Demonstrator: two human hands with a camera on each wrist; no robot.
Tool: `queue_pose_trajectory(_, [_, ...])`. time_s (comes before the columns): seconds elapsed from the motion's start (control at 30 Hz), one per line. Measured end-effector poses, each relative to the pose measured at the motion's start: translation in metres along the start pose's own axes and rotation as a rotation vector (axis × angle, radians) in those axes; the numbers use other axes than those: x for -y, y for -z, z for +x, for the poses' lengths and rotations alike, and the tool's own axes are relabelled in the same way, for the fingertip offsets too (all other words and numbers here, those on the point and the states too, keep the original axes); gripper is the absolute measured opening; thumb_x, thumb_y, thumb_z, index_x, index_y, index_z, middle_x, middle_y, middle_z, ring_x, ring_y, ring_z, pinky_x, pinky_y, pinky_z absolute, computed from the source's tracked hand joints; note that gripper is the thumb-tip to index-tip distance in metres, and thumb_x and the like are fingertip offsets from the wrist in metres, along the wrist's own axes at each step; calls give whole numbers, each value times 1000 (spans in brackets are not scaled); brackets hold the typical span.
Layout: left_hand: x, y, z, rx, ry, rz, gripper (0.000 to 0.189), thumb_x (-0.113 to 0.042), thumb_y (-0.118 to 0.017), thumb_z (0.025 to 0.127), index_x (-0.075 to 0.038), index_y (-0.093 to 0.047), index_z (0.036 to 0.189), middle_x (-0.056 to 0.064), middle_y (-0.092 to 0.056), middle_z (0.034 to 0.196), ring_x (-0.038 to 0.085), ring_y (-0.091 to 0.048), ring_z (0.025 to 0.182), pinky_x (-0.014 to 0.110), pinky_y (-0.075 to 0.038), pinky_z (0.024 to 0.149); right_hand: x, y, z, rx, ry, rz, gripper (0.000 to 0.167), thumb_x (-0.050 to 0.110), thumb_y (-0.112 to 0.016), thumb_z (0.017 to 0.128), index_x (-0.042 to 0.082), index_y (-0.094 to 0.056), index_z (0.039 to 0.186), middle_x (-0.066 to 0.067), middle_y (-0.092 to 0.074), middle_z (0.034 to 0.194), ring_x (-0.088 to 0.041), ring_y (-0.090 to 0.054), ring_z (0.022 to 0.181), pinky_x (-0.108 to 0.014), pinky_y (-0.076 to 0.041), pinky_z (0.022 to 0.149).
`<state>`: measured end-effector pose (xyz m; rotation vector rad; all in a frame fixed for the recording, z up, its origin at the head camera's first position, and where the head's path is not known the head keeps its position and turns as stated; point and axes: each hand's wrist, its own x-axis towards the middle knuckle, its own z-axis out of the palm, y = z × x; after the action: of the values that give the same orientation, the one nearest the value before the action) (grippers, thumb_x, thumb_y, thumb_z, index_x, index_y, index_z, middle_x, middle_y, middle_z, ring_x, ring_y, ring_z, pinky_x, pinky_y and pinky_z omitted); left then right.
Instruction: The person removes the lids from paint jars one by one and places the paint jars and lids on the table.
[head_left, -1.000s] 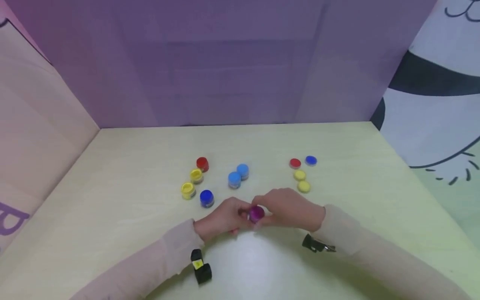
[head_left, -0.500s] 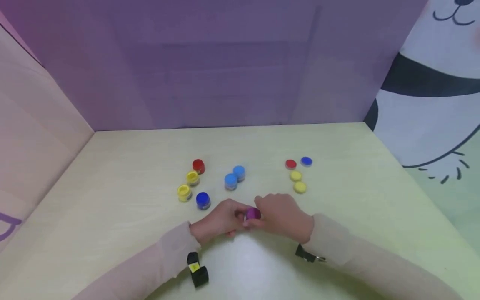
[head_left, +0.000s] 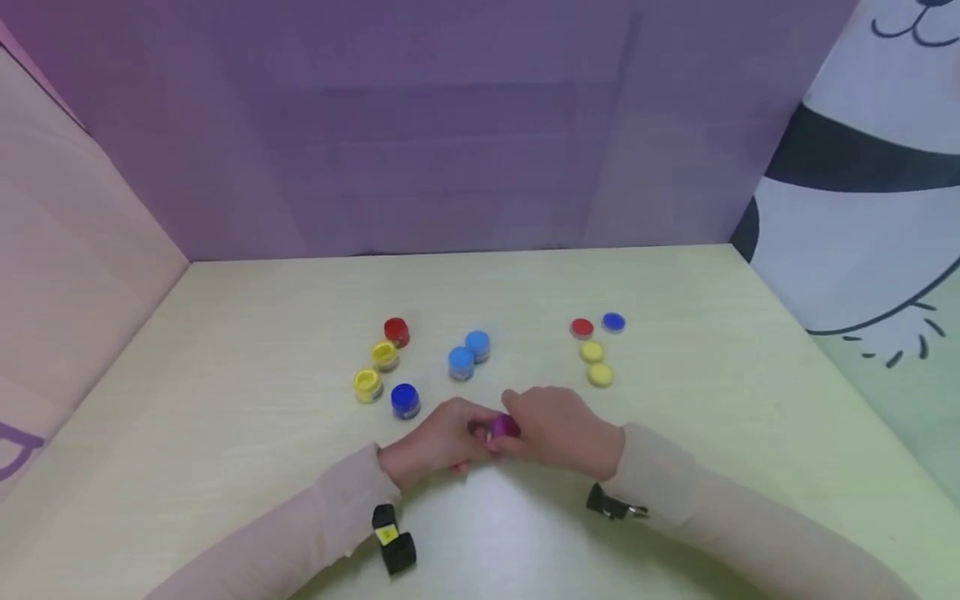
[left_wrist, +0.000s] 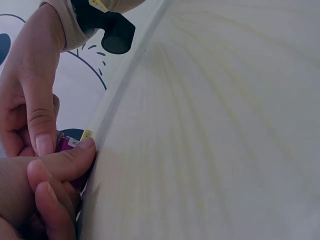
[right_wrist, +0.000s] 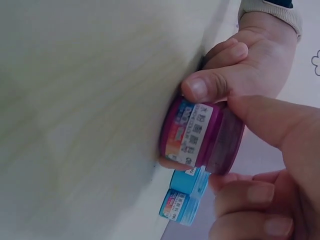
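Purple jar (right_wrist: 187, 132), one, labelled — held between two hands over front middle of bench (head_left: 262, 375); whether base touches bench, cannot tell. Left hand (head_left: 448, 435): grip curled round jar's side. Right hand (head_left: 568, 432): grip pinching jar's upper end, thumb opposite finger. Beyond: two light-blue jars (head_left: 461, 363), adjoining. Leftward: dark-blue jar (head_left: 405, 402), two yellow jars (head_left: 368, 386), red jar (head_left: 397, 332). Rightward: four flat discs (head_left: 599, 375) — red, blue, two yellow.
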<state>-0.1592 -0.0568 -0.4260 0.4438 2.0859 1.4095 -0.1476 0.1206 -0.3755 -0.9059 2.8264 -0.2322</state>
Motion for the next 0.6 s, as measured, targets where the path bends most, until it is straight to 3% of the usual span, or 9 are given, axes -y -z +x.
queue_pose_trajectory(0.23, [-1, 0, 0, -3, -10, 5, 20, -13, -74, 81, -19, -73, 100, -1, -54, 67, 10, -42, 42, 19, -36, 43, -4, 3, 1, 42, 59, 26, 32, 38, -69, 84, 12, -49, 84, 5, -43, 60, -9, -41, 54, -20, -33, 51])
queue_pose_trajectory(0.6, [1, 1, 0, 26, -12, -15, 25, -18, -75, 80, -25, -72, 104, 0, -57, 69, 11, -42, 43, 20, -36, 43, -10, 9, 0, 109, 39, 106, 26, 34, -72, 82, 16, -53, 87, 8, -48, 63, -8, -46, 58, -20, -38, 56])
